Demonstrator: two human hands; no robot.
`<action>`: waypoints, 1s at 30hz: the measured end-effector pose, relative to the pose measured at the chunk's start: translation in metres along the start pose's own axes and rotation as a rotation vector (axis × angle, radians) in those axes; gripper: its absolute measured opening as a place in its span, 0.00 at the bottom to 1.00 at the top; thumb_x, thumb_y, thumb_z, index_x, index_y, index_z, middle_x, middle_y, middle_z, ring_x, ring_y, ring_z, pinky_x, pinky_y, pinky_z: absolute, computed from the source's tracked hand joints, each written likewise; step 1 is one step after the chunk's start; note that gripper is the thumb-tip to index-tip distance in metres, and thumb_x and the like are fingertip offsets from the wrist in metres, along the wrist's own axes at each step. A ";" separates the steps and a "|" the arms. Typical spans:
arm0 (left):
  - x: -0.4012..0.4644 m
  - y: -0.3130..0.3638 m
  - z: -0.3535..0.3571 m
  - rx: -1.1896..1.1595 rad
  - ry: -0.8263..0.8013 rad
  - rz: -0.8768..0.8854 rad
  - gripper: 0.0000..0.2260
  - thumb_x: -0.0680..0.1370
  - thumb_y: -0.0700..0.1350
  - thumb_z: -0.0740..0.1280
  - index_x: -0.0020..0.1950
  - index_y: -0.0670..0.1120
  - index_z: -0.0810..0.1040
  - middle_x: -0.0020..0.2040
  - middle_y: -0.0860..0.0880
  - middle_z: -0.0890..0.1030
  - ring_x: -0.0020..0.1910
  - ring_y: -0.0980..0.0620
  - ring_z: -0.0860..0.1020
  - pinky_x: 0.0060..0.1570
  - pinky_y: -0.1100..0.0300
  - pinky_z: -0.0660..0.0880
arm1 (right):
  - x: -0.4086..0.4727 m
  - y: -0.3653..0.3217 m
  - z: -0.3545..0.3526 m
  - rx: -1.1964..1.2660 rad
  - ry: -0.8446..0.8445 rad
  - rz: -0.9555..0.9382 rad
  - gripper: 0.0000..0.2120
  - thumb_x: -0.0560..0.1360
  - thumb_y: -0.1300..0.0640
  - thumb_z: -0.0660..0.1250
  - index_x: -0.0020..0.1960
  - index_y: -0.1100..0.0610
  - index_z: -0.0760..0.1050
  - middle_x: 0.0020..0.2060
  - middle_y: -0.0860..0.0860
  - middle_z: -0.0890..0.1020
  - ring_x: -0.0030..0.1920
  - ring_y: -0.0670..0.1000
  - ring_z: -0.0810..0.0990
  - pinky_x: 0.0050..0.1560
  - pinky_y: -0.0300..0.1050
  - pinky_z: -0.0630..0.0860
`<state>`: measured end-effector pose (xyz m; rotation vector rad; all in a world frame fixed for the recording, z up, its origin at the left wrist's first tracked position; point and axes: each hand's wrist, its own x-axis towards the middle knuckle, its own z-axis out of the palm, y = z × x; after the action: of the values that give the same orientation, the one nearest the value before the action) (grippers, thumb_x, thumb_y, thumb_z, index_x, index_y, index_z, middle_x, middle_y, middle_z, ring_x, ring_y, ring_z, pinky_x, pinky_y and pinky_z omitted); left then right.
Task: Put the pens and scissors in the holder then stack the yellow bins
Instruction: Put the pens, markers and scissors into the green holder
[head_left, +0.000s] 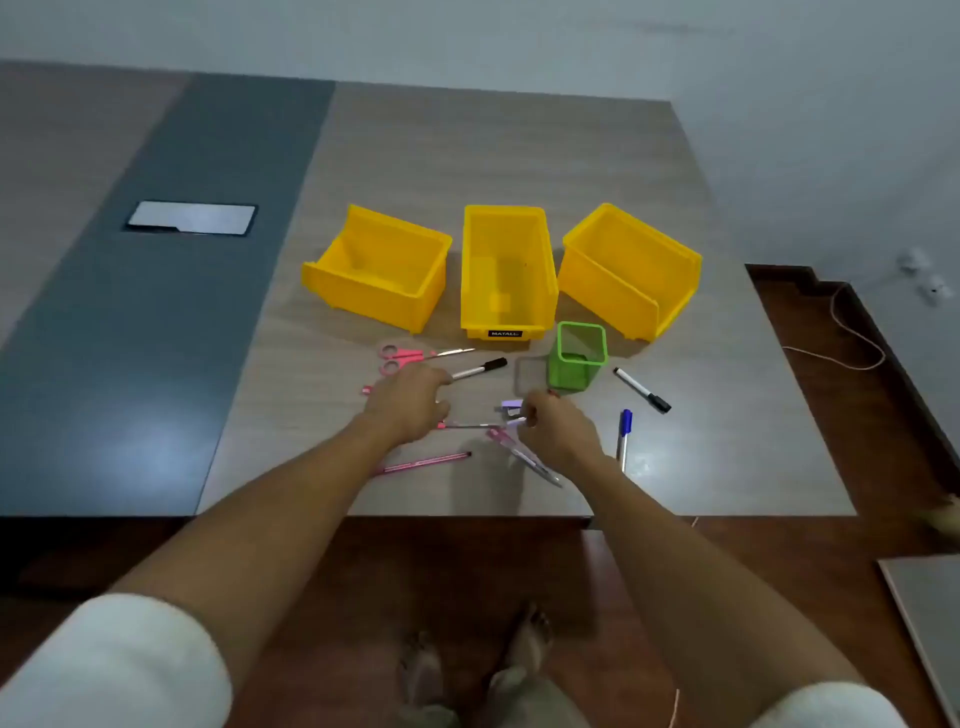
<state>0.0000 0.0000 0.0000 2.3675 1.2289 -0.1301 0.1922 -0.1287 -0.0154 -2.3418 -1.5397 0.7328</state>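
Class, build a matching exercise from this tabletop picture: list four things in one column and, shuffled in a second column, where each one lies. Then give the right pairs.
Things
1. green mesh pen holder
2. pink-handled scissors
3. blue-capped pen
4. yellow plastic bin with a black label

Places
A. middle of the row of three bins
B. right of the right hand
C. just beyond the left hand
D. in front of the gap between the middle and right bins

Pairs: 1-D, 2-C, 3-B, 4-A
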 end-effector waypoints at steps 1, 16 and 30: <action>0.002 0.001 0.006 0.009 -0.024 -0.012 0.22 0.79 0.49 0.68 0.73 0.50 0.76 0.70 0.44 0.78 0.67 0.41 0.78 0.61 0.47 0.77 | 0.000 0.003 0.007 -0.002 -0.034 -0.003 0.04 0.79 0.56 0.67 0.52 0.54 0.74 0.45 0.51 0.77 0.46 0.55 0.76 0.37 0.43 0.65; 0.039 0.018 0.090 0.057 -0.055 -0.045 0.04 0.75 0.40 0.67 0.45 0.45 0.81 0.52 0.41 0.78 0.50 0.37 0.81 0.41 0.51 0.74 | 0.025 0.058 0.049 -0.030 -0.207 0.026 0.07 0.76 0.59 0.67 0.52 0.55 0.81 0.48 0.53 0.83 0.48 0.55 0.81 0.45 0.48 0.76; 0.050 0.041 0.071 0.195 0.005 0.162 0.13 0.78 0.45 0.66 0.61 0.43 0.80 0.57 0.40 0.78 0.50 0.35 0.81 0.45 0.47 0.75 | 0.055 0.109 0.016 0.088 0.016 0.188 0.07 0.79 0.56 0.66 0.54 0.60 0.76 0.51 0.59 0.79 0.52 0.61 0.78 0.47 0.52 0.75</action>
<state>0.0715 -0.0143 -0.0621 2.6262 1.0631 -0.1990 0.2868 -0.1247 -0.0938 -2.4427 -1.2660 0.8047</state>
